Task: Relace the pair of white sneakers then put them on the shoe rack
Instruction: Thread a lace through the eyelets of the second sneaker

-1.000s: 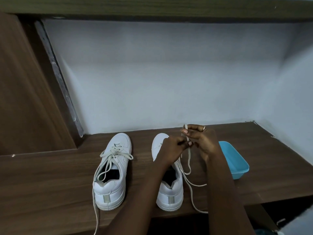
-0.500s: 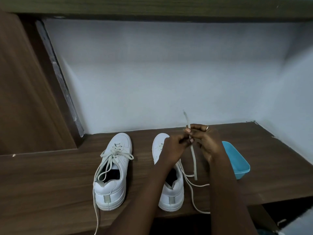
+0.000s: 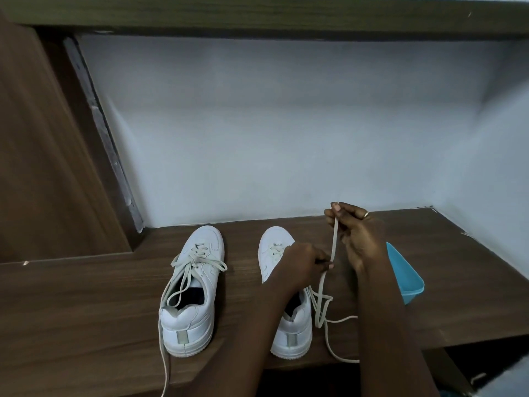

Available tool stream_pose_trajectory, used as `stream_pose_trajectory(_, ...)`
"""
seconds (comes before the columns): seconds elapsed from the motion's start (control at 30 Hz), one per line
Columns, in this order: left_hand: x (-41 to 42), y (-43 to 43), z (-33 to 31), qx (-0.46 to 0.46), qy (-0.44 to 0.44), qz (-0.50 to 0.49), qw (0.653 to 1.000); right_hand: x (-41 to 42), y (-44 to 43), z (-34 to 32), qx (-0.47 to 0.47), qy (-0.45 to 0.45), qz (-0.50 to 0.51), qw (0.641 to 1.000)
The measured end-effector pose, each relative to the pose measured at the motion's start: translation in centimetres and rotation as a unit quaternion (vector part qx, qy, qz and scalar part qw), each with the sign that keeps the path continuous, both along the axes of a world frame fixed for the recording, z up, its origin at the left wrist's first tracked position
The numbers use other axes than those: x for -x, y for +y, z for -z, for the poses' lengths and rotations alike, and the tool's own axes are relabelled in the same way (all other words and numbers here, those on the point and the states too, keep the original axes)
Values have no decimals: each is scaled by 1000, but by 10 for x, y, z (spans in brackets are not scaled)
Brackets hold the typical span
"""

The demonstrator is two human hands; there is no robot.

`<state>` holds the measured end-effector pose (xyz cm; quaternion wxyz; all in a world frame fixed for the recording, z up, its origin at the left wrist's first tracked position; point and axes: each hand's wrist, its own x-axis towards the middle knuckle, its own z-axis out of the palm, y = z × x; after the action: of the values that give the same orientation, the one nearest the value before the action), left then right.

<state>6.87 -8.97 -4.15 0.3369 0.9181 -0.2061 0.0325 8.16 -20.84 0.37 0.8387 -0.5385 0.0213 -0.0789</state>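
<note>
Two white sneakers stand side by side on the brown wooden shelf (image 3: 86,296), toes toward the wall. The left sneaker (image 3: 191,290) has loose laces, one end trailing over the front edge. My forearm partly covers the right sneaker (image 3: 279,285). Its off-white lace (image 3: 334,239) is stretched upward: my right hand (image 3: 357,233) pinches its upper end between thumb and finger, and my left hand (image 3: 305,260) pinches it lower down, beside the shoe's eyelets. The rest of that lace loops on the shelf to the shoe's right.
A light blue plastic tub (image 3: 406,276) sits on the shelf just right of my right hand. A white wall (image 3: 286,138) closes the back and right side. A brown wooden panel (image 3: 43,167) rises at the left, and a dark board runs overhead.
My right hand has risen, pulling the lace straight and taut above the right sneaker. My left hand has slid lower along the lace, toward the shoe.
</note>
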Motion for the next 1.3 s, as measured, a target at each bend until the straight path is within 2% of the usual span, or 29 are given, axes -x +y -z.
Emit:
stream_pose_trajectory(0.2, 1, 10, -5, 31, -7, 0, 1000, 1, 0, -5, -46, -32, 34, 998)
stream_pose_trajectory(0.4, -7, 57, -12, 129, 60, -189, 971, 0, 8, -1, 26, -68, 66, 995)
stream_pose_trajectory(0.47, -6, 71, -12, 84, 79, -217, 969, 1, 13, 3, 71, -59, 53, 994)
stream_pose_trajectory(0.6, 6, 74, -9, -48, 136, -187, 972, 2, 27, 12, 161, -31, -4, 986)
stream_pose_trajectory(0.73, 13, 67, -9, -103, 134, -145, 975, 2, 39, 23, 276, 6, -70, 959)
stream_pose_trajectory(0.83, 16, 58, -6, -143, 103, -147, 973, 2, 41, 26, 330, 28, -84, 940)
stream_pose_trajectory(0.93, 23, 48, -1, -189, 37, -190, 963, 4, 41, 28, 372, 40, -85, 924)
stream_pose_trajectory(1.0, 23, 47, -1, -167, 29, -211, 963, 6, 40, 29, 418, 27, -77, 905)
stream_pose_trajectory(1.13, 19, 57, 5, -46, 93, -233, 967, 3, 43, 35, 542, 15, -125, 831)
stream_pose_trajectory(1.3, 20, 64, 20, 75, 128, -296, 943, 10, 53, 51, 600, -7, -98, 794)
